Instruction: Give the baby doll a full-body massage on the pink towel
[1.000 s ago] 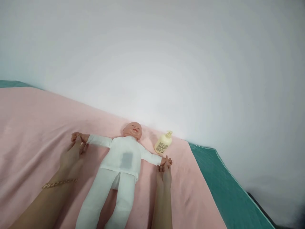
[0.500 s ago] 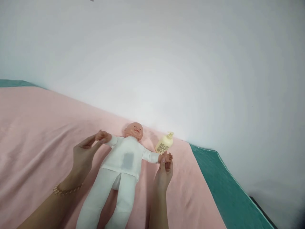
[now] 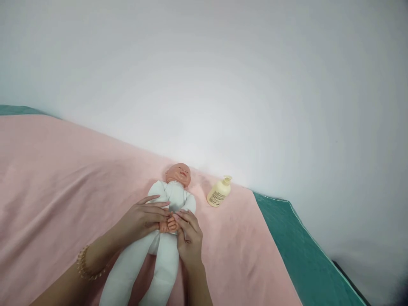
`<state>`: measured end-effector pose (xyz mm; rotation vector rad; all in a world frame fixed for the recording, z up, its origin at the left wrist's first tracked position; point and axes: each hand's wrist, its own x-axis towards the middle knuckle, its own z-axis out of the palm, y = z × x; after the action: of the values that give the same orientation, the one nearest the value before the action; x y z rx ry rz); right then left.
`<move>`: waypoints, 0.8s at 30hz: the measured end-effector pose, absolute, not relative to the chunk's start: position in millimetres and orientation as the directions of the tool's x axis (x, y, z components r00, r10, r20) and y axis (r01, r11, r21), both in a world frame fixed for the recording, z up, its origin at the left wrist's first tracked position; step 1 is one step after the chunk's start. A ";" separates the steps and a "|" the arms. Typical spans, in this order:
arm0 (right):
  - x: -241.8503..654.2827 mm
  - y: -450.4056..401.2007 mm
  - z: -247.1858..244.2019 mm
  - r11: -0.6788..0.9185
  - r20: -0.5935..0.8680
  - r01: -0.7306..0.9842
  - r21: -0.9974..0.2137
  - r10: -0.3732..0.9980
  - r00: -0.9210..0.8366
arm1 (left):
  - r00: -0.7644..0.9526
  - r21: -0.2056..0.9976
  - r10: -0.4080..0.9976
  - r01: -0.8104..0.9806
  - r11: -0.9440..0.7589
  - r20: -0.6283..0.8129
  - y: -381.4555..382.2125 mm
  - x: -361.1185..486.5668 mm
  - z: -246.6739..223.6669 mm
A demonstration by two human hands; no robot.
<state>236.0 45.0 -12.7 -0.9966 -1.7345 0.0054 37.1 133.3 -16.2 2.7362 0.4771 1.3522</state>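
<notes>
A baby doll [image 3: 153, 244] in a white cloth suit lies on its back, its bald head toward the wall. Both its arms are bent inward, and its small hands meet over the lower belly. My left hand [image 3: 143, 219], with a beaded bracelet at the wrist, is closed around one doll hand, its long fingers reaching across the belly. My right hand [image 3: 190, 238] pinches the other doll hand between thumb and fingers. The grey patch on the doll's chest is mostly covered. To the right of the doll, a pale yellow pump bottle [image 3: 219, 193] stands slightly tilted in view.
A pink cloth [image 3: 57, 178] with soft wrinkles lies under the doll and bottle. Teal material [image 3: 287, 238] shows past its right edge, and more at the far left. Behind the surface rises a plain white wall [image 3: 204, 85].
Both my hands have come inward, bringing the doll's outstretched arms together over its belly. The bottle and the doll's body have stayed in place.
</notes>
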 end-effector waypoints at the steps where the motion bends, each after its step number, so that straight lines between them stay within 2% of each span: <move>1: 235.6 45.1 -12.9 0.648 0.786 0.621 -0.441 0.613 -0.081 | 0.577 0.157 0.278 0.252 -0.955 0.768 133.0 37.5 -16.2; 4: 234.5 45.1 -13.0 0.649 0.792 0.643 -0.405 0.601 -0.107 | 0.590 0.130 0.260 0.254 -0.958 0.764 132.0 37.4 -16.0; 9: 232.5 46.1 -14.8 0.654 0.813 0.654 -0.380 0.573 -0.100 | 0.598 0.182 0.293 0.240 -0.954 0.746 133.1 35.6 -18.8; 12: 233.0 46.0 -14.8 0.661 0.809 0.619 -0.424 0.583 -0.069 | 0.585 0.296 0.369 0.221 -0.930 0.722 134.3 33.8 -19.8; 14: 235.4 45.3 -12.5 0.637 0.782 0.559 -0.532 0.623 0.035 | 0.529 0.446 0.483 0.207 -0.871 0.697 133.1 31.3 -16.2; 16: 240.8 44.5 -8.4 0.561 0.711 0.473 -0.679 0.664 0.232 | 0.389 0.641 0.653 0.182 -0.746 0.650 129.7 27.3 -7.5; 19: 255.7 44.8 -2.1 0.423 0.504 0.281 -0.861 0.642 0.577 | 0.090 0.901 0.905 0.093 -0.423 0.416 122.3 18.7 10.9; 22: 277.9 46.9 -3.3 0.349 0.280 0.086 -0.933 0.557 0.782 | -0.216 0.979 0.957 -0.019 -0.202 0.194 120.2 7.1 21.5; 24: 294.5 48.8 -11.2 0.326 0.160 -0.026 -0.945 0.531 0.832 | -0.342 0.979 0.924 -0.053 -0.198 0.168 125.2 -1.7 18.3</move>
<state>294.5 48.8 -11.2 -1.1932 -0.4938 0.3851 -1.7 125.2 18.3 1.0980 1.2948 1.6436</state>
